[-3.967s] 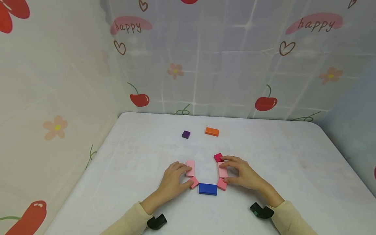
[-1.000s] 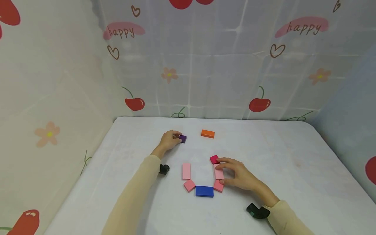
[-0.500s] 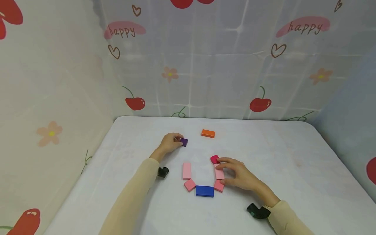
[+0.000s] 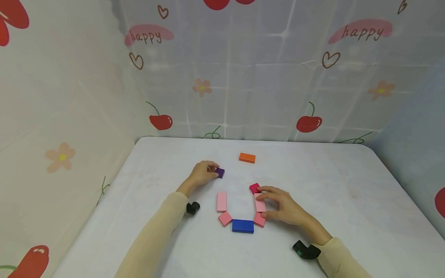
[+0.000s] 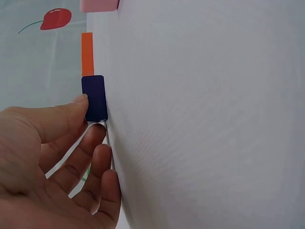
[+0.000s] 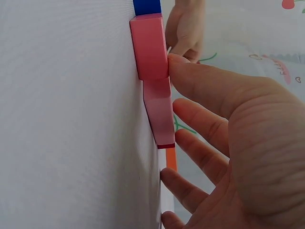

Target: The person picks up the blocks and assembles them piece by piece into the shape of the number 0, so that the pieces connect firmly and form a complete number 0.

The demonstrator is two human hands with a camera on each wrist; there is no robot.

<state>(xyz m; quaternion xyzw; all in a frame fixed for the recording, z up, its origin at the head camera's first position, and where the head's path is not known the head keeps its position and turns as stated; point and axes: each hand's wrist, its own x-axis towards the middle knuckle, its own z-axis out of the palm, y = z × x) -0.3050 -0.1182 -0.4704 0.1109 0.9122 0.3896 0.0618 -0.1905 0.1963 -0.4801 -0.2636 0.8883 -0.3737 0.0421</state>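
Observation:
My left hand (image 4: 202, 173) pinches a small dark purple block (image 4: 220, 173) between thumb and fingers; the left wrist view shows this block (image 5: 95, 98) at the thumb tip. Resting against the right-hand column of blocks, my right hand (image 4: 283, 205) has its thumb at the lower pink block (image 4: 259, 219) and fingertips on the light pink block (image 4: 259, 203), below a crimson block (image 4: 254, 188). A blue block (image 4: 243, 226) lies at the bottom between the columns. On the left stand a light pink block (image 4: 221, 202) and a tilted pink block (image 4: 225, 219), untouched.
An orange block (image 4: 247, 158) lies toward the back of the white table (image 4: 330, 173), beyond the other blocks. A patterned curtain (image 4: 243, 77) hangs along the table's back edge, with more cloth at both sides.
My left hand left the left-hand pink blocks, took hold of the purple block at the back, and has brought it slightly nearer and to the right. My right hand has stayed at its column.

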